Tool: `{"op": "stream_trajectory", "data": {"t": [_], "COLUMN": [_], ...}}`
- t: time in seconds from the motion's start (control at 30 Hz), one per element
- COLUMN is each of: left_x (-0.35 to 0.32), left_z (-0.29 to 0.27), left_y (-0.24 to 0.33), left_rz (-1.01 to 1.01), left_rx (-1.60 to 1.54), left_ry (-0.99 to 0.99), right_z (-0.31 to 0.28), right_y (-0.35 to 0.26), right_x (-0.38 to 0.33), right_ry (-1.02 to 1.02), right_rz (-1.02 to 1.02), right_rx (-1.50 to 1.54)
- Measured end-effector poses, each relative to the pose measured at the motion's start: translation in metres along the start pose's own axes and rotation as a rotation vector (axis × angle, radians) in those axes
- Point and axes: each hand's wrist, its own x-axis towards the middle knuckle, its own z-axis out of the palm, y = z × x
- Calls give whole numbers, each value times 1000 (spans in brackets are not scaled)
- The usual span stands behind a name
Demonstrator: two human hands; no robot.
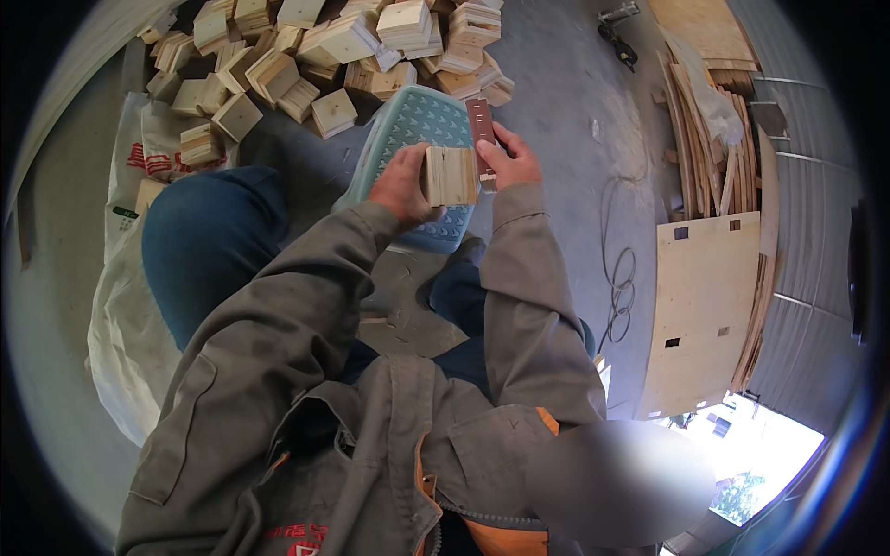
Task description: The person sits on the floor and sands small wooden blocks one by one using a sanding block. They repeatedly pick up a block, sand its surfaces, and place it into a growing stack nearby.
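Observation:
Over a light blue plastic stool or upturned basket (427, 109) with a patterned top, my left hand (403, 188) grips a square wooden block (451, 176) that shows layered edges. My right hand (513, 158) is closed around a flat reddish-brown strip (481, 125) with small pale marks along it; its exact kind I cannot make out. The strip stands upright along the block's right side, touching it or very close. Some of the fingers on both hands are hidden behind what they hold.
A heap of wooden blocks (273, 74) lies on the floor beyond the stool. White sacking (125, 306) spreads at the left. To the right are a coiled cable (622, 295), a plywood panel (706, 306), stacked boards (702, 139) and a dark tool (618, 42).

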Motion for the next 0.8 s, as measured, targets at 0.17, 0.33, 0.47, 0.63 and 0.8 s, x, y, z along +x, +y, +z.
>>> {"op": "stream_trajectory", "data": {"t": [0.17, 0.33, 0.47, 0.63, 0.8], "left_x": [-2, -1, 0, -3, -5], "left_z": [0, -2, -2, -3, 5], "left_y": [-13, -7, -2, 0, -5], "left_rz": [49, 38, 0, -28, -13], "left_rx": [47, 52, 83, 86, 47], "left_ry": [47, 8, -17, -31, -15], "right_z": [6, -20, -53, -63, -68], "right_y": [-15, 40, 50, 16, 36], "right_x": [-32, -119, -196, -218, -216], "right_ry": [9, 76, 50, 198, 209], "right_rz": [8, -140, 62, 297, 241], "right_rx": [-110, -162, -107, 170, 131]}}
